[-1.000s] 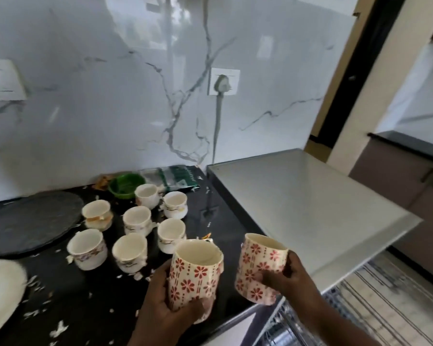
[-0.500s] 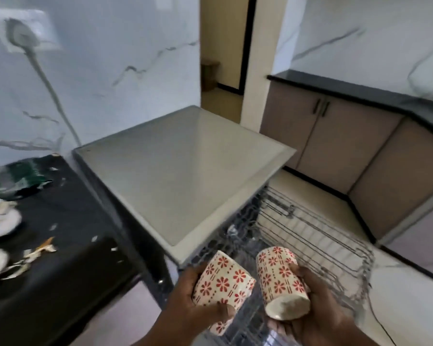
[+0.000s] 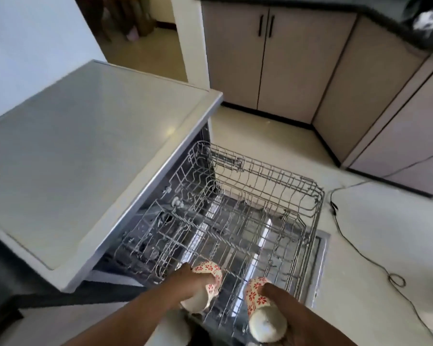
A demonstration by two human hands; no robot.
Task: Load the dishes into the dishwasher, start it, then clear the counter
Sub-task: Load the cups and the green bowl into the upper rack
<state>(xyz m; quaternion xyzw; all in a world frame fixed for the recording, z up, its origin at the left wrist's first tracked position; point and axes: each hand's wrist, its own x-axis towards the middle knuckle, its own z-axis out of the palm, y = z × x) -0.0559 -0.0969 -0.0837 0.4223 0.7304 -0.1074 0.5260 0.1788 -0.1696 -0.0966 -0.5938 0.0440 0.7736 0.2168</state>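
Observation:
My left hand (image 3: 188, 283) grips a white cup with red flowers (image 3: 210, 278), turned upside down over the near edge of the pulled-out wire rack (image 3: 260, 196). A second cup of the same pattern (image 3: 256, 295), also tipped with its base toward me, is held by my right hand (image 3: 280, 300) over the rack's near right part. The rack sits out over the lowered dishwasher door (image 3: 321, 258). I see no dishes standing in it.
The grey dishwasher top (image 3: 85, 151) lies to the left. Beige floor cabinets (image 3: 285, 66) line the back and right under a dark counter. A black cable (image 3: 360, 255) runs over the pale floor to the right of the door. A doorway opens at the back left.
My view swung from the counter with the small cups down to the open dishwasher. Both hands have carried the flowered cups down, turned them over and brought them to the rack's near edge.

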